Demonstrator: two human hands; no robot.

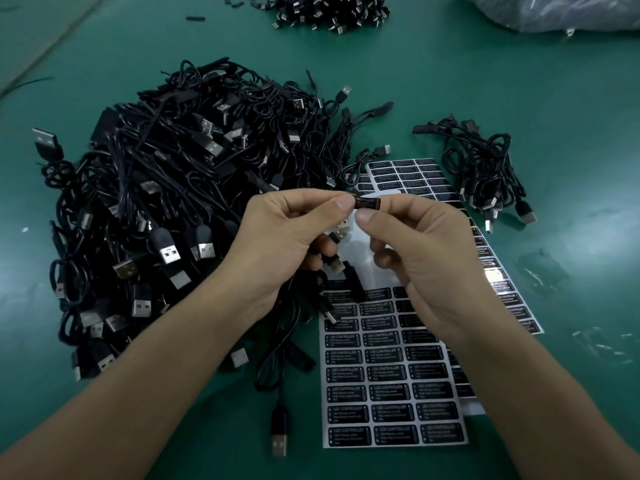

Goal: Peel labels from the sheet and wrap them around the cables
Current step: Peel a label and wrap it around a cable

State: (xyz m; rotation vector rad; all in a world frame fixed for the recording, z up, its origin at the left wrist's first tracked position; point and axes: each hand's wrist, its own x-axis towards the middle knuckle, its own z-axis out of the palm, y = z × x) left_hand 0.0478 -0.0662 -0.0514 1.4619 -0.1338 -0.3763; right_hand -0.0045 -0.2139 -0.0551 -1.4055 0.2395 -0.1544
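While the left hand point(277, 233) and right hand point(412, 244) pinch one black label point(367, 203) onto a cable above the label sheet point(384, 382), the small done-looking bunch point(485, 168) sits right. Huge pile point(180, 202) left, so early days I'd say.

Green bench point(519, 81); black cables point(156, 188) with silver plug ends; white label sheet point(381, 386) bearing a grid of black labels with pale lettering; one black label point(367, 203); grey bag point(571, 12).
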